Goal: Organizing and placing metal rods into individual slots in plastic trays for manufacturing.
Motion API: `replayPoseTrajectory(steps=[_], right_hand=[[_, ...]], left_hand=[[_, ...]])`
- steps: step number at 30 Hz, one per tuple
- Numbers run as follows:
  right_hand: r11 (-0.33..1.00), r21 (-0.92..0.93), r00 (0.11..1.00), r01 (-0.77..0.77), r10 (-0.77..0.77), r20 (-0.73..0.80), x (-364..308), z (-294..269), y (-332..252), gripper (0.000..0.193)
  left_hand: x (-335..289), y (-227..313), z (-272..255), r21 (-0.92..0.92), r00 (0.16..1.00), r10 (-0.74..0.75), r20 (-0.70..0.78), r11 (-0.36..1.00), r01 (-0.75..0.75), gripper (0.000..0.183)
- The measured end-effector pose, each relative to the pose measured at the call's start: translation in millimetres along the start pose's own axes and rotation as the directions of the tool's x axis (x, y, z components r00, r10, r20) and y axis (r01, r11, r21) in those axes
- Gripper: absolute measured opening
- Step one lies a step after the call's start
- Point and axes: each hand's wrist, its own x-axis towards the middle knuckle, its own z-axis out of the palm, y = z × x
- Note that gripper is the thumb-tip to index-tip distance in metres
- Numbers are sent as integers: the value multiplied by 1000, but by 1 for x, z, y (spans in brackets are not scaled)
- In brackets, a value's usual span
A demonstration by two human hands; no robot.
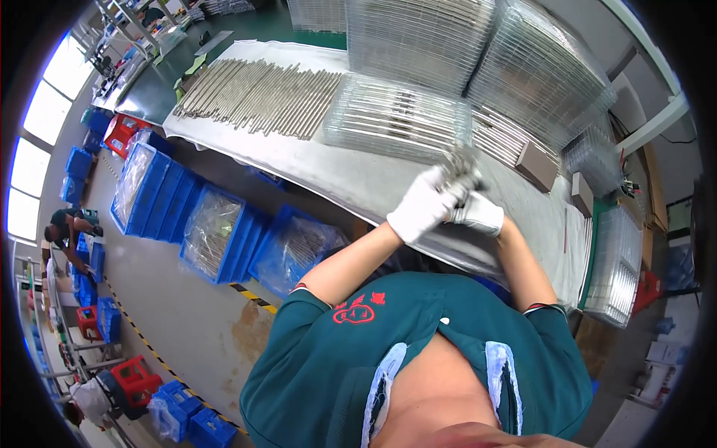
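My left hand (424, 206), in a white glove, is wrapped round a bundle of thin metal rods (461, 163). The bundle is seen nearly end-on and smeared by motion. My right hand (479, 213), gloved too, is closed at the bundle's lower end, close against the left. Just beyond them, a clear plastic tray (347, 125) holds several rods lying side by side. To its left, many loose metal rods (258, 97) lie in a wide row on the white-covered table (321, 166). More rods (502, 138) lie to the right of the tray.
Tall stacks of clear trays (418, 41) stand at the table's back. Grey-brown blocks (536, 166) sit at the right, near another tray stack (616, 257). Blue crates (213, 233) with bagged rods stand on the floor at left. A co-worker (71, 224) bends over crates farther off.
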Motion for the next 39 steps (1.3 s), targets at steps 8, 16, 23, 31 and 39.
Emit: replayPoseTrajectory(steps=[8, 16, 23, 31, 39], right_hand=[[665, 719, 966, -205, 17, 260, -7, 19, -10, 42], [839, -543, 956, -27, -137, -258, 64, -76, -40, 37], [620, -779, 950, -90, -182, -255, 108, -96, -65, 34], [554, -825, 933, -110, -229, -278, 128, -90, -70, 36], [563, -814, 913, -142, -243, -327, 132, -94, -61, 37]], left_hand=[[4, -23, -40, -518, 989, -23, -146, 854, -56, 33], [-3, -38, -100, -383, 968, 145, -204, 898, -215, 57], [1, -43, -95, -256, 963, 152, -220, 944, -208, 52], [0, -36, -94, -241, 966, 138, -219, 952, -191, 52], [-3, -37, -94, -278, 971, 129, -202, 943, -183, 51]])
